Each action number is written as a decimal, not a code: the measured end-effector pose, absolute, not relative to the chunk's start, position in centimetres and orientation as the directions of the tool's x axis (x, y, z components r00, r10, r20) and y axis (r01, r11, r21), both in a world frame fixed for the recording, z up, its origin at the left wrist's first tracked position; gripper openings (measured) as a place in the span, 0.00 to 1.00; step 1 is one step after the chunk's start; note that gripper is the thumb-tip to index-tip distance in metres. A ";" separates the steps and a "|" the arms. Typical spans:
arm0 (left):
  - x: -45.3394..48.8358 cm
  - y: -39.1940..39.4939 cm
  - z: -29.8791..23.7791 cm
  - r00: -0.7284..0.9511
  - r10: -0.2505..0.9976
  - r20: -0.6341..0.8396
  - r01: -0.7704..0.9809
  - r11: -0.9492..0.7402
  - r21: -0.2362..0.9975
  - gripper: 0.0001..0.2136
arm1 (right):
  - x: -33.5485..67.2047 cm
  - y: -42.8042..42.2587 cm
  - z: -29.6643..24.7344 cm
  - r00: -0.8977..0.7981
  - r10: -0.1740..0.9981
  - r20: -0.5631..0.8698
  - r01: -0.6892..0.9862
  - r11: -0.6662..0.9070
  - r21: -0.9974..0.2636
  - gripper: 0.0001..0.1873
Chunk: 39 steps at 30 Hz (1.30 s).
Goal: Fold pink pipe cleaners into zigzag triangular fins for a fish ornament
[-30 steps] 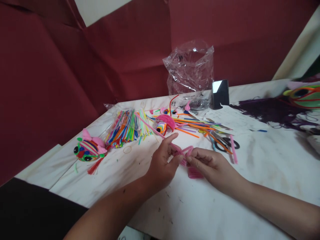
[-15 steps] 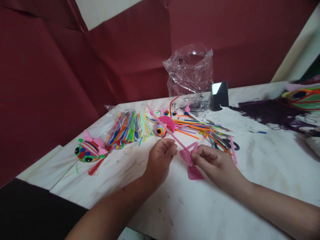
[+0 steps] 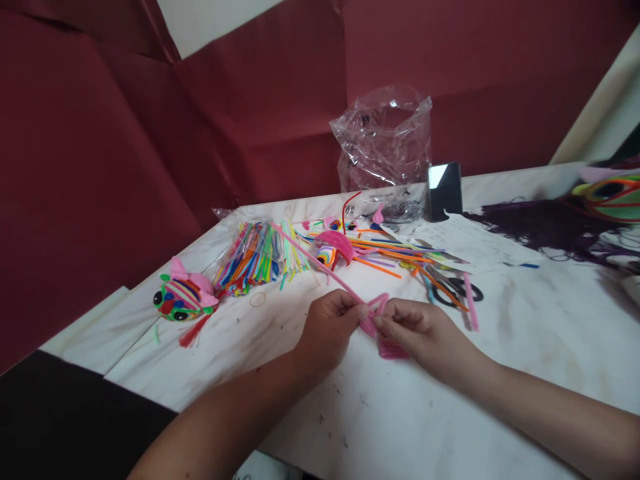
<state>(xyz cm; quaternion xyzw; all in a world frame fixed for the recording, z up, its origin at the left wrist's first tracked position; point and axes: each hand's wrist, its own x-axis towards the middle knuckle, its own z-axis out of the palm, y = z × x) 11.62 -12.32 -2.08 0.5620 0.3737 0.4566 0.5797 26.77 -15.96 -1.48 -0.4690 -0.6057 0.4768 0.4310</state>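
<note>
Between my two hands is a pink pipe cleaner (image 3: 320, 265), its long free end slanting up and to the left. Its lower part is bent into a loop beside a folded pink piece (image 3: 393, 349) that hangs below my fingers. My left hand (image 3: 333, 327) pinches the pipe cleaner close to the bend. My right hand (image 3: 413, 327) grips the same bent part with thumb and forefinger. The fingertips of both hands nearly touch. Beyond them lies a pink curved pipe-cleaner piece (image 3: 336, 243) with a striped eye (image 3: 326, 256).
Left of my hands sits a colourful animal-head craft (image 3: 183, 297) with a red tassel. Behind are a bundle of pipe cleaners (image 3: 255, 260), a clear plastic bag (image 3: 385, 147) and a phone (image 3: 445, 192). Black-handled scissors (image 3: 457, 291) and white paper (image 3: 465, 243) lie to the right.
My left hand has moved right and closed on the pipe cleaner near my right fingers. The pipe cleaner's free end has swung lower and further left.
</note>
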 end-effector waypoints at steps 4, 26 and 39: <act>11.8 -12.6 -2.0 0.337 0.940 0.058 -0.190 0.008 0.982 0.10 | 26.9 -15.8 -1.7 -0.171 0.980 0.105 0.095 0.122 -0.988 0.19; 11.6 -13.3 -0.5 0.254 0.957 0.142 0.233 -0.203 0.951 0.08 | 26.7 -15.9 -1.8 -0.153 0.986 0.062 0.110 0.079 -0.991 0.18; 11.7 -11.7 -0.9 0.422 0.905 -0.042 -0.315 0.190 0.930 0.09 | 27.1 -14.7 -2.0 -0.151 0.988 0.019 0.037 0.025 -0.999 0.19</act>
